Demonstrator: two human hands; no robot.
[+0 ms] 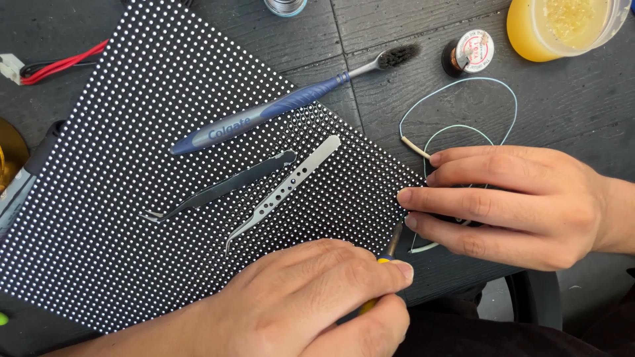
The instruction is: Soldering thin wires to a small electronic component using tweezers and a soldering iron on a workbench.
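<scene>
Left hand (311, 304) grip closed on yellow-handled tool (390, 248); right hand (509, 205) fingers flat, pinning panel (165, 165) edge.

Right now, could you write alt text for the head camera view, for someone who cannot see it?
Two hands work at the edge of a black dotted panel: the left hand grips a thin yellow-handled tool, and the right hand rests on a loop of pale wire. A blue toothbrush and two tweezers lie on the panel.

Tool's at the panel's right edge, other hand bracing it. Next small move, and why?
Probably ease the tool tip down onto the dotted panel edge. The left hand grips the tool just short of the edge, and the right hand presses fingertips there, steadying the panel beside the thin wire.
</scene>
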